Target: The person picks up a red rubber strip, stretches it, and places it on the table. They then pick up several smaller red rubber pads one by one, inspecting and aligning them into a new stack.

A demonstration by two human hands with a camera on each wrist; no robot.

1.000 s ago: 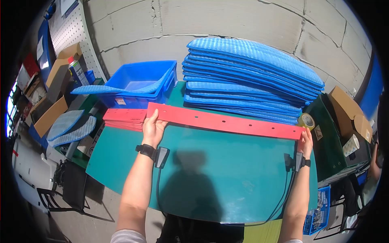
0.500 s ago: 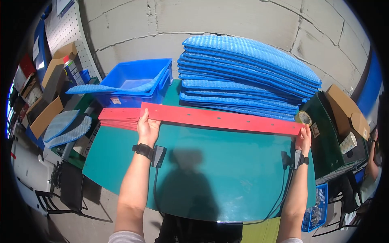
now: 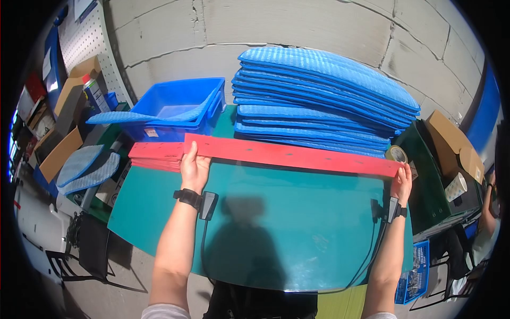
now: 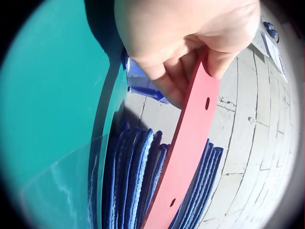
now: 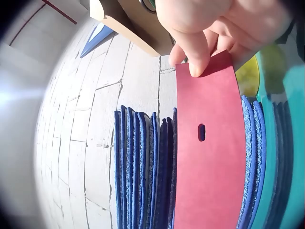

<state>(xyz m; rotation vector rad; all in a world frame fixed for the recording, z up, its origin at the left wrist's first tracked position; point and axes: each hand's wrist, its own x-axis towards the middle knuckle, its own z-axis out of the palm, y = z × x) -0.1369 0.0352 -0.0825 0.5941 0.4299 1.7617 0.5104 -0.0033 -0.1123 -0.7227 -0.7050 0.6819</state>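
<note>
A long, flat red strip with a row of slotted holes spans between my two hands above the green table. Its left end is pinched by my left hand, thumb on the near face and fingers behind, as the left wrist view also shows on the strip. At the other end my right hand pinches the edge, and in the right wrist view the thumb presses on the red strip near its end. A stack of similar red strips lies just left of my left hand.
Behind the strip rises a tall pile of blue pads. A blue bin with a pad across its rim stands at the back left. A roll of tape sits by my right hand. Cardboard boxes stand on the right.
The view has shifted a little, and the strip with both hands appears slightly further left than a second ago. Over the last half second the strip's face has tilted slightly. Both hands keep their hold.
</note>
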